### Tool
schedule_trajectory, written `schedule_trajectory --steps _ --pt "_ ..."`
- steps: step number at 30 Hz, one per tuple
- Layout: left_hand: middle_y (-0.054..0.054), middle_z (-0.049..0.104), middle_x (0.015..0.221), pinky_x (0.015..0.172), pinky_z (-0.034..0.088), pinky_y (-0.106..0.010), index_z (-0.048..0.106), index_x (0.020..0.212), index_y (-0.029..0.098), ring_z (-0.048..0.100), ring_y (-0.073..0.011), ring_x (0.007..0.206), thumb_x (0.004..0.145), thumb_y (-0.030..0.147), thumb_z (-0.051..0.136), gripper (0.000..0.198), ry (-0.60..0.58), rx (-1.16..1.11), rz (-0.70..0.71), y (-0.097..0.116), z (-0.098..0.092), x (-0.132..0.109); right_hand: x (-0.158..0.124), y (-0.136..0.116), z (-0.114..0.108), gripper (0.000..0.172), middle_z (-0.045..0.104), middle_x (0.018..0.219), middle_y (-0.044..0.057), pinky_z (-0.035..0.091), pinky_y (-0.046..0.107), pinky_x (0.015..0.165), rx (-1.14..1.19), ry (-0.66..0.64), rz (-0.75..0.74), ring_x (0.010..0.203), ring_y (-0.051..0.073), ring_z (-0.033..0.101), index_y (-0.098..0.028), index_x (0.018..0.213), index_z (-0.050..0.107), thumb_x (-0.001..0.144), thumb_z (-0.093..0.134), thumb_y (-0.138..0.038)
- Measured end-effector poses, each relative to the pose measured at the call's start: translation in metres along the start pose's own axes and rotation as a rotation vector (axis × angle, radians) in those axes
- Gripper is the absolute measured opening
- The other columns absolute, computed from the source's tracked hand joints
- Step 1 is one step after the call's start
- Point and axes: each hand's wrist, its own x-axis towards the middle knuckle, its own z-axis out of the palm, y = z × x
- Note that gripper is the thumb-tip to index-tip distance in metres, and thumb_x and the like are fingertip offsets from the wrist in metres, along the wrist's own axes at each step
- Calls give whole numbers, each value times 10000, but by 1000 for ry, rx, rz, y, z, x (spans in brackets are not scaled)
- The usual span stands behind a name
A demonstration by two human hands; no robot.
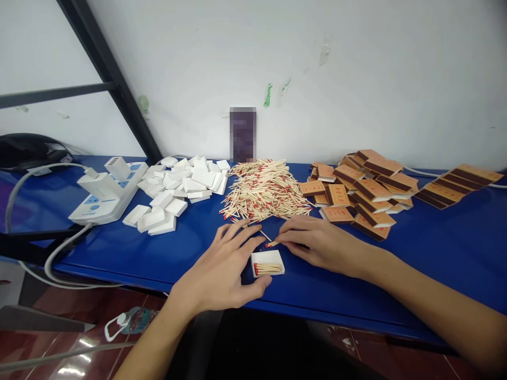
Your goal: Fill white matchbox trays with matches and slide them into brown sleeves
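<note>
A small white matchbox tray (pixel 268 262) with several red-tipped matches in it lies on the blue table (pixel 435 253) near the front edge. My left hand (pixel 225 269) rests around its left side, thumb and fingers curved against the tray. My right hand (pixel 317 243) lies flat just right of the tray, its fingertips pinching a match (pixel 271 244) above the tray. A big heap of loose matches (pixel 265 190) sits right behind both hands.
A pile of white empty trays (pixel 178 187) lies at the back left beside a white power strip (pixel 106 192) with cables. Orange-brown matchbox sleeves (pixel 364 190) are heaped at the back right, a further row (pixel 459 184) far right. A plastic bottle (pixel 130 321) lies on the floor.
</note>
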Motion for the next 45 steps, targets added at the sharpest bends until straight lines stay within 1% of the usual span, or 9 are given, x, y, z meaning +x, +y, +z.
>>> schedule_trajectory --steps 6,12,16,23,27,31,37,41,45 --pt "-107 491 1483 1138 320 -555 510 1402 161 345 -347 1401 886 453 616 602 -3 9 11 1 0 0 1 -5 1 211 713 941 78 563 320 775 76 12 -5 858 188 673 -173 1034 691 926 532 -84" --pt "-92 519 1456 1151 315 -525 480 1431 167 352 -336 1391 877 414 625 624 8 -19 31 -1 1 -1 2 -4 7 159 708 889 60 543 302 748 107 58 61 820 179 663 -168 1002 666 931 541 -99" --pt "-60 469 1513 1168 292 -514 419 1482 191 310 -323 1427 896 398 599 646 -21 -18 26 -1 0 -2 1 0 8 162 709 857 53 534 299 725 81 96 108 793 181 663 -177 969 664 919 538 -86" --pt "-29 449 1534 1179 270 -493 336 1514 234 248 -283 1474 924 337 555 638 -77 -46 50 -1 0 -1 2 -4 11 150 713 887 57 549 295 745 123 114 76 806 173 666 -184 956 651 925 539 -91" --pt "-22 353 1589 1185 250 -483 372 1480 252 251 -275 1463 929 353 558 591 -38 -36 38 -1 0 0 3 -4 13 136 707 910 74 562 313 762 117 160 81 841 187 669 -187 945 650 935 535 -114" --pt "-86 481 1421 1114 319 -467 526 1326 225 404 -286 1306 844 408 660 533 56 -58 23 0 -1 -1 3 -1 14 139 721 964 80 562 342 820 100 132 60 911 201 669 -186 990 663 940 549 -125" --pt "-50 598 1082 977 378 -426 612 1084 209 503 -249 1042 825 375 672 314 74 -64 62 1 1 -2 2 -2 11 176 730 1031 92 567 360 861 72 99 35 962 209 679 -180 1013 701 934 555 -121" --pt "-39 594 1094 978 371 -414 595 1067 212 501 -243 1060 820 344 670 290 71 -67 50 1 2 -2 2 -3 9 198 727 1053 97 567 361 860 64 73 35 969 210 681 -179 1013 708 925 546 -105" --pt "-42 585 1128 1009 357 -442 565 1091 215 498 -257 1092 787 388 702 376 73 -61 -10 2 0 -2 2 -4 9 215 717 1074 89 553 364 868 65 51 40 978 207 668 -187 1048 690 939 522 -108"
